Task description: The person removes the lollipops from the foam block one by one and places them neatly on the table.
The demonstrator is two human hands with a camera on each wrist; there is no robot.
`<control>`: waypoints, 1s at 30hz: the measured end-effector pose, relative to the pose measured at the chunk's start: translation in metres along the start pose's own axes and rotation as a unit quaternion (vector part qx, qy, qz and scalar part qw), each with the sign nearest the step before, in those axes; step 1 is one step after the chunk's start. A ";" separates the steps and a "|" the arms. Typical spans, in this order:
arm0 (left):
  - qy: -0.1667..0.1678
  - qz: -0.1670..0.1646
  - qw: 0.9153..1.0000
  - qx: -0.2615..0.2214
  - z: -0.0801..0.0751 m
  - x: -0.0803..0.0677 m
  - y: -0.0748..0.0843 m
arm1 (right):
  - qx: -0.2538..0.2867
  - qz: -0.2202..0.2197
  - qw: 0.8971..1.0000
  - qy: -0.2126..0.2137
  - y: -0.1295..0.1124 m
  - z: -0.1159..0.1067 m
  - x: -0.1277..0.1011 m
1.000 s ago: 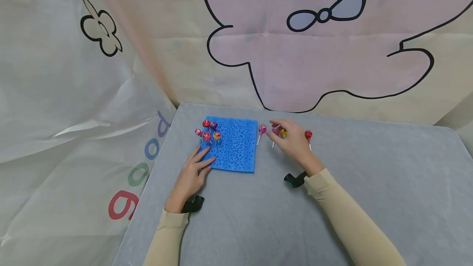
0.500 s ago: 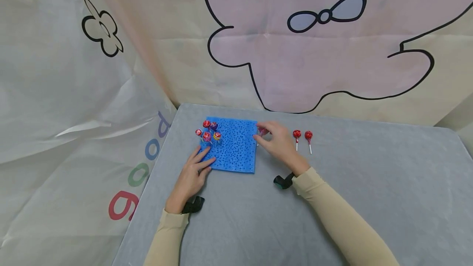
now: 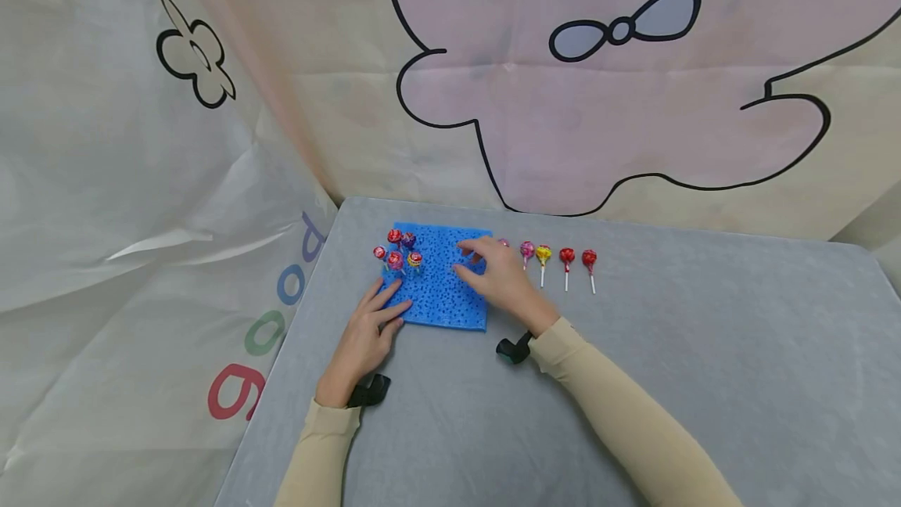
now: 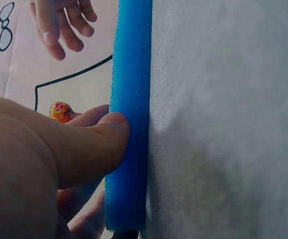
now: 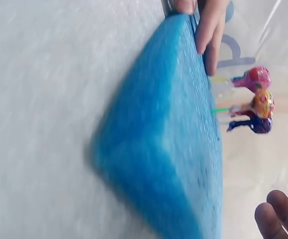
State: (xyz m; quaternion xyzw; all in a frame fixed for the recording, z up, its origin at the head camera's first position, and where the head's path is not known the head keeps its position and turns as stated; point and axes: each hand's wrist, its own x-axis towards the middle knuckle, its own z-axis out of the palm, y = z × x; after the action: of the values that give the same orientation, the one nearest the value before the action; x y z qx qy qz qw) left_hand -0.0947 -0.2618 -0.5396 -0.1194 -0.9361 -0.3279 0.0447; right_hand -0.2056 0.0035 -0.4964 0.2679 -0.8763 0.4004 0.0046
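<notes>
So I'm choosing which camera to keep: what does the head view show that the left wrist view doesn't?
Only the head view shows the row of loose lollipops lying on the grey table, and the right hand whole, over the blue foam pad. Only the left wrist view shows the left hand's thumb pressed against the pad's side edge. Both show the pad, the left hand and lollipops standing in the pad.

On the blue foam pad (image 3: 443,280), 5 upright lollipops (image 3: 398,250) block its 10 o'clock corner; the left hand (image 3: 366,331) covers the 7 o'clock corner and the right hand (image 3: 496,276) the 3 o'clock edge. The pad's middle is open. A row of lollipops (image 3: 556,260) lies at 3 o'clock. The counter (image 3: 704,382) from 4 to 6 o'clock is free.
</notes>
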 end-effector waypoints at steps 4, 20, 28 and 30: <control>-0.003 -0.003 1.000 -0.001 0.000 0.000 0.001 | 0.004 0.002 1.000 -0.007 -0.006 0.009 0.003; 0.000 0.003 1.000 0.001 -0.001 0.001 -0.001 | 0.013 -0.018 1.000 -0.017 -0.026 0.042 0.022; 0.001 0.004 1.000 -0.001 -0.001 0.001 -0.001 | 0.009 -0.017 1.000 -0.007 -0.033 0.052 0.026; 0.000 0.002 1.000 -0.001 -0.001 0.001 -0.001 | 0.008 -0.017 1.000 -0.004 -0.035 0.053 0.026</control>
State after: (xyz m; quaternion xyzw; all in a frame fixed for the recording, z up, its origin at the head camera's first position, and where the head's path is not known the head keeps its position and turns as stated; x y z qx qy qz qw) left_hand -0.0958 -0.2629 -0.5396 -0.1215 -0.9356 -0.3284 0.0453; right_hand -0.2008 -0.0648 -0.5025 0.2843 -0.8683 0.4064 0.0058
